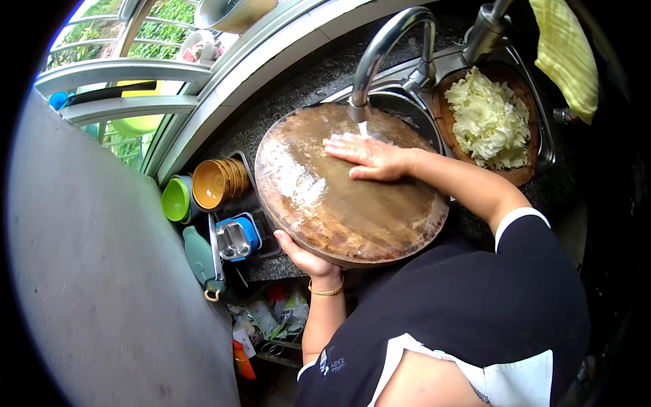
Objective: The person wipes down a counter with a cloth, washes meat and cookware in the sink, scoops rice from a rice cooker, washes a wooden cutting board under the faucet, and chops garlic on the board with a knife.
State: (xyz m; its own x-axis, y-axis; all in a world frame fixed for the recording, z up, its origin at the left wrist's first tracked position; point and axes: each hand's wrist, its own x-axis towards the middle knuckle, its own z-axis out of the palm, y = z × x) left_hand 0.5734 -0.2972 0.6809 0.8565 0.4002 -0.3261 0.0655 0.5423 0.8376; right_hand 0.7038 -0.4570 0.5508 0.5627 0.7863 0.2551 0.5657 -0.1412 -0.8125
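Note:
A thick round wooden chopping board [380, 210], wet and shiny on its left side, is tilted over the sink under the tap [386, 51]. Water from the spout falls on the board just beside the fingers of my right hand [373, 157]. That hand lies flat on the board's upper face, fingers stretched out and holding nothing. At the lower left rim, my left hand [308, 258] grips the board's edge from below, its thumb showing and its other fingers hidden underneath. A gold bracelet [327, 292] circles the left wrist.
Shredded cabbage [488, 119] fills a woven basket [444, 125] in the right sink basin. Stacked brown bowls [210, 184], a green bowl [175, 200] and a blue-rimmed metal container [236, 239] stand left of the board. A yellow-green cloth [563, 57] hangs upper right.

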